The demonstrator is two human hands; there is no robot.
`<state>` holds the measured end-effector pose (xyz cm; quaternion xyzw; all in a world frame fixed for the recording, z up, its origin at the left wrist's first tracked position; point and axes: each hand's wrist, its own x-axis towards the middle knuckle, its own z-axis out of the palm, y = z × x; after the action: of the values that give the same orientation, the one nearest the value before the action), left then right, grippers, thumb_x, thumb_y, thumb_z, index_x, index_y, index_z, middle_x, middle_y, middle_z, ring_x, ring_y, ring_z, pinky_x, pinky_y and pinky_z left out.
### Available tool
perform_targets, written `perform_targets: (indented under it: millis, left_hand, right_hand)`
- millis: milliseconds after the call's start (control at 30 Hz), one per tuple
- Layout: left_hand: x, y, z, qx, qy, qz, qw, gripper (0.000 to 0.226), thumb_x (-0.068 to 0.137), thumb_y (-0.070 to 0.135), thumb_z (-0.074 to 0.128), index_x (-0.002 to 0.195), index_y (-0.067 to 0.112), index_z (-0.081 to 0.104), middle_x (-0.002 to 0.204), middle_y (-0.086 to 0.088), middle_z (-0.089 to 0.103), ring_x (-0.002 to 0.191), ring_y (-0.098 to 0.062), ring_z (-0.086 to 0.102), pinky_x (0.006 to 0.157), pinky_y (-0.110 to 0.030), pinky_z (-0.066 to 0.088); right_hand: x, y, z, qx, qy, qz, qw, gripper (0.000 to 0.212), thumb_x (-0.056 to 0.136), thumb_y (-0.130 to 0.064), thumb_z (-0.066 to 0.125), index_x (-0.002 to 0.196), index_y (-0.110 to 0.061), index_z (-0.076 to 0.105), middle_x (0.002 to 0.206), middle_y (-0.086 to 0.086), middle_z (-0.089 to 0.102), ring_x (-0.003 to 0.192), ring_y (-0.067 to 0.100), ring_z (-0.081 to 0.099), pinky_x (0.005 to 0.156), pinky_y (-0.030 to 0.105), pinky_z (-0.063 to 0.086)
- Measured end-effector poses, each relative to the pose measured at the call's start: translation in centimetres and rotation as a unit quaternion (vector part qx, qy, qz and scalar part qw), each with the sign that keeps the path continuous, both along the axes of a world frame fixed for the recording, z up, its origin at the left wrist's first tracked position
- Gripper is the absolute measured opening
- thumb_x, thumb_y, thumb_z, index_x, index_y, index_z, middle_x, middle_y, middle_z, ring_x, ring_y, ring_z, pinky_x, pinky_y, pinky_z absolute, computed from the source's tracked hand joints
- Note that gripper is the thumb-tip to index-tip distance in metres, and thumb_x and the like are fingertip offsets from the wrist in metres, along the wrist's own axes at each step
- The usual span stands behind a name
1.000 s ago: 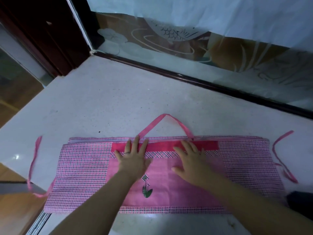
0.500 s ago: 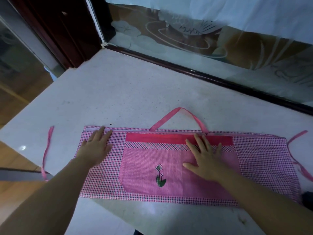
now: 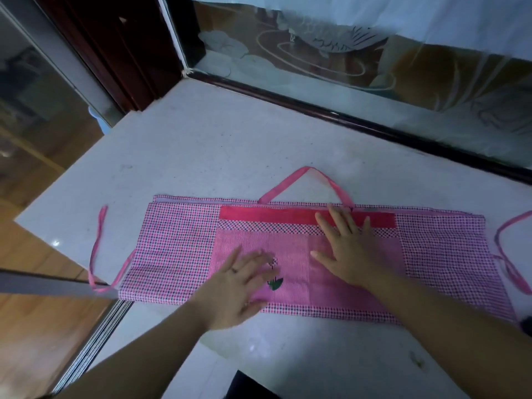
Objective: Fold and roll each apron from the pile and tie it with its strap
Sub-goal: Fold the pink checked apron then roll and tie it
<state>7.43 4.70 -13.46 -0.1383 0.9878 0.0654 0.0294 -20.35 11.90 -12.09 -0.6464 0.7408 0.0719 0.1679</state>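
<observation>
A pink checked apron (image 3: 172, 249) lies folded into a long flat band across the white stone counter (image 3: 230, 145). It has a plain pink pocket with a small flower motif (image 3: 275, 282). Its neck loop (image 3: 305, 182) sticks out at the far edge. One waist strap (image 3: 96, 249) trails off the left end, the other strap (image 3: 506, 249) off the right end. My left hand (image 3: 239, 286) lies flat on the pocket near the front edge, fingers straight. My right hand (image 3: 348, 249) presses flat on the pocket's right part, fingertips on the dark pink band.
The counter's left edge (image 3: 66, 197) drops to a wooden floor. A dark window frame (image 3: 345, 116) with etched glass runs along the back. A grey bar (image 3: 43, 283) juts in at the left, under the left strap's end.
My left hand slid from the apron's left checked end back to the pocket near the front edge. My right hand stayed pressed on the pocket.
</observation>
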Motion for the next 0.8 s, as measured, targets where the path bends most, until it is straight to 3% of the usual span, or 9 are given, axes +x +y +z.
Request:
perform_targets:
  millis: [100,167,233,333,500,600,700,767,800]
  left_hand:
    - [1.4,1.4,-0.8,-0.004,-0.031,-0.023,0.999,0.06,0.09,0.048,0.049,0.145,0.027,0.037,0.15,-0.003,0.039,0.142,-0.025,0.03,0.112,-0.057,0.025]
    - [1.9,1.9,-1.0,-0.004,-0.029,-0.042,0.999,0.057,0.089,0.038,0.051,0.142,0.024,0.039,0.148,-0.004,0.041,0.14,-0.025,0.034,0.111,-0.054,0.032]
    - [1.8,2.4,-1.1,-0.016,-0.021,-0.04,0.999,0.053,0.088,0.028,0.048,0.141,0.022,0.042,0.146,-0.004,0.044,0.136,-0.024,0.041,0.109,-0.051,0.035]
    - [1.0,3.2,-0.9,-0.024,-0.027,0.014,0.999,0.057,0.081,0.016,0.057,0.137,0.02,0.048,0.14,-0.004,0.052,0.127,-0.023,0.053,0.105,-0.048,0.038]
    - [-1.3,4.8,-0.6,0.014,-0.061,0.138,0.988,0.074,0.057,0.013,0.084,0.127,0.019,0.06,0.128,-0.005,0.06,0.114,-0.023,0.062,0.093,-0.047,0.05]
    - [-2.9,5.4,0.0,0.041,-0.061,0.196,0.978,0.058,0.068,0.017,0.079,0.124,0.019,0.062,0.122,-0.008,0.06,0.11,-0.028,0.062,0.09,-0.054,0.052]
    - [-4.1,5.5,0.8,0.089,-0.042,0.237,0.966,0.046,0.092,0.019,0.054,0.137,0.022,0.05,0.138,-0.004,0.048,0.128,-0.027,0.046,0.107,-0.051,0.038]
    - [-3.6,5.5,1.2,0.093,-0.018,0.224,0.97,0.045,0.093,0.019,0.052,0.138,0.024,0.05,0.138,0.0,0.048,0.125,-0.022,0.048,0.103,-0.043,0.044]
    - [-3.0,5.4,1.6,0.089,-0.009,0.201,0.975,0.047,0.086,0.017,0.062,0.132,0.025,0.056,0.133,-0.001,0.055,0.116,-0.022,0.057,0.09,-0.039,0.054]
  right_hand:
    - [1.6,2.3,1.0,-0.083,0.003,0.149,0.985,0.071,0.083,-0.062,0.037,0.142,-0.023,0.037,0.152,0.01,0.03,0.136,0.027,0.036,0.096,0.062,0.041]
    - [2.0,4.9,0.7,-0.069,0.0,0.256,0.964,0.066,0.079,-0.054,0.046,0.138,-0.024,0.045,0.147,0.007,0.041,0.133,0.023,0.042,0.1,0.046,0.04]
    - [2.3,7.1,0.0,-0.038,-0.01,0.305,0.951,0.066,0.075,-0.043,0.049,0.137,-0.022,0.045,0.147,0.005,0.04,0.136,0.02,0.035,0.111,0.048,0.03]
    - [2.2,8.2,-0.8,-0.03,0.008,0.272,0.962,0.061,0.074,-0.032,0.043,0.132,-0.019,0.053,0.141,0.004,0.049,0.132,0.019,0.042,0.11,0.047,0.024]
    - [3.4,8.3,-0.4,-0.045,-0.008,0.201,0.978,0.065,0.064,-0.031,0.042,0.127,-0.019,0.057,0.135,0.004,0.055,0.126,0.021,0.051,0.098,0.052,0.042]
    - [5.4,8.4,-0.7,-0.063,-0.045,0.161,0.984,0.067,0.06,-0.035,0.058,0.124,-0.018,0.055,0.132,0.005,0.056,0.122,0.024,0.054,0.094,0.05,0.049]
    - [5.4,7.4,-0.9,-0.1,-0.047,0.102,0.989,0.065,0.053,-0.024,0.074,0.117,-0.013,0.063,0.119,0.004,0.063,0.108,0.023,0.062,0.087,0.042,0.054]
    - [4.0,6.9,-1.3,-0.12,-0.029,0.082,0.989,0.051,0.06,-0.011,0.065,0.111,-0.008,0.068,0.113,0.008,0.067,0.1,0.026,0.067,0.082,0.04,0.056]
    - [3.0,6.8,-1.6,-0.123,-0.004,0.087,0.989,0.046,0.065,-0.008,0.051,0.106,-0.005,0.07,0.11,0.011,0.069,0.096,0.028,0.068,0.078,0.041,0.057]
